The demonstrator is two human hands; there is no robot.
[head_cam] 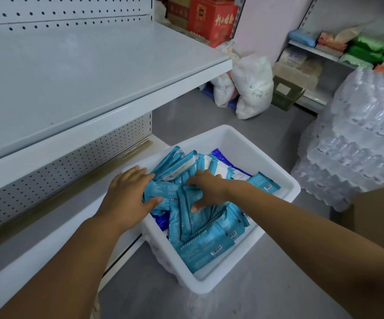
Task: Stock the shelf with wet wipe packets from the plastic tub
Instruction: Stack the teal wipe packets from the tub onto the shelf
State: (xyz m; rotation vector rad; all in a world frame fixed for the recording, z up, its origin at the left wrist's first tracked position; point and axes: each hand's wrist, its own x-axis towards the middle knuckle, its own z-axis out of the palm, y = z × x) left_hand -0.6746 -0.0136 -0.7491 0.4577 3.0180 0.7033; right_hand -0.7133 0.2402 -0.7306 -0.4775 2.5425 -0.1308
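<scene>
**Shelf.** The white shelf at the left carries no packets, so by my assessment stocking has barely begun.

**Left hand.** The left hand lies on the left side of the heap. Its fingers are fairly straight and together, the thumb is spread, and it presses on the heap rather than grasping it.

**Stock.** All the wet wipe packets are inside the plastic tub, which stands on the floor just beside the shelf base.

**Right hand.** The right hand is at mid-heap. Its fingers are curled down among the packets and its thumb is clamped against one of them.

**Step in hand (judgement).** A bundle is being gathered.
- Square the packets between both hands before lifting, all faces one way, so they go onto the shelf as a neat row.
- Take only as many as the grip can hold flat, because film wrappers are likely to slip and fan out.

**Orientation.**
- The packets are flat and oblong, and they lie jumbled.
- Many stand on edge or lean.
- The near ones run long axis from near-left to far-right, with their barcoded ends to the right.
- Those under the right hand run more nearly front to back.
- There is no common facing.

**Right.** Shrink-wrapped bottled water packs are stacked well apart from the tub.
</scene>
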